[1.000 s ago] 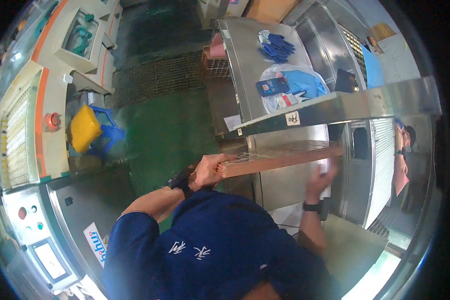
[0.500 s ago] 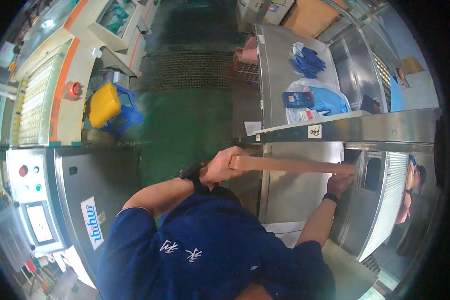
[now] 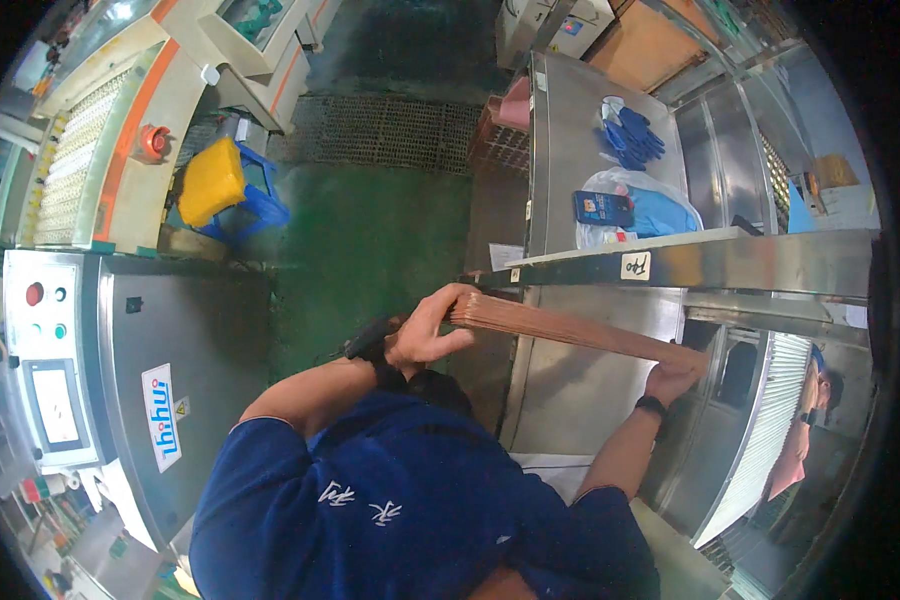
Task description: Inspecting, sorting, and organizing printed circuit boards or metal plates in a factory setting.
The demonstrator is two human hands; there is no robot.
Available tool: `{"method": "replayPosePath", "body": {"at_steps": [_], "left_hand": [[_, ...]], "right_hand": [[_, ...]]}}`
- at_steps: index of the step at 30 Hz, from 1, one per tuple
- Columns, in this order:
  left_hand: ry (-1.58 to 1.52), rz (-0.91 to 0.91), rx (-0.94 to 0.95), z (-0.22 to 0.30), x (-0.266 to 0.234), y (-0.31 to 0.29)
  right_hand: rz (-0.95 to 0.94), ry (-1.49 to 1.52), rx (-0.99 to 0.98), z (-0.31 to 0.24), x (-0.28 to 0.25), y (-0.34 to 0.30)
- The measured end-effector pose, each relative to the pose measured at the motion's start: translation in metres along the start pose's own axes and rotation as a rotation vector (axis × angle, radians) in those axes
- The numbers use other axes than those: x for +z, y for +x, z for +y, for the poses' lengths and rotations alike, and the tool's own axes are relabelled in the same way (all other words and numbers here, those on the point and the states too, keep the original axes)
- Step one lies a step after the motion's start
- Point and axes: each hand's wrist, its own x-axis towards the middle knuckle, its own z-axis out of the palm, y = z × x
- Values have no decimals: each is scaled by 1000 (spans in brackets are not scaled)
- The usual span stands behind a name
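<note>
A stack of thin copper-coloured sheets (image 3: 580, 336), seen edge-on, spans between my two hands above the steel counter. At its left end the layers show apart slightly, and the right end sits lower in the picture. My left hand (image 3: 432, 330) is at the left end, fingers curled over the far side and thumb stretched along the near side. My right hand (image 3: 674, 378) grips the right end from the near side; its fingers are partly hidden. A black band circles each wrist.
Crossing beyond the stack is a steel rail (image 3: 700, 262) with a small label. Past it, a steel worktop (image 3: 560, 130) holds blue gloves (image 3: 630, 138), a dark packet (image 3: 603, 208) and a plastic bag of blue material (image 3: 660, 212). Left are a control cabinet (image 3: 185, 340) and a blue stool (image 3: 260, 200) with yellow padding.
The stack's right end has dipped and its layers now show at the left end. My left thumb has stretched out from its earlier grip. The view has shifted slightly.
</note>
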Motion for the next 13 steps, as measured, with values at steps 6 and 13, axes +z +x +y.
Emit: {"method": "replayPosePath", "body": {"at_steps": [6,13], "left_hand": [[110,259,-67,-20,19,-11],[52,305,13,-38,13,22]], "right_hand": [[-65,9,30,43,-14,13],[-161,-1116,-414,63,-183,114]]}}
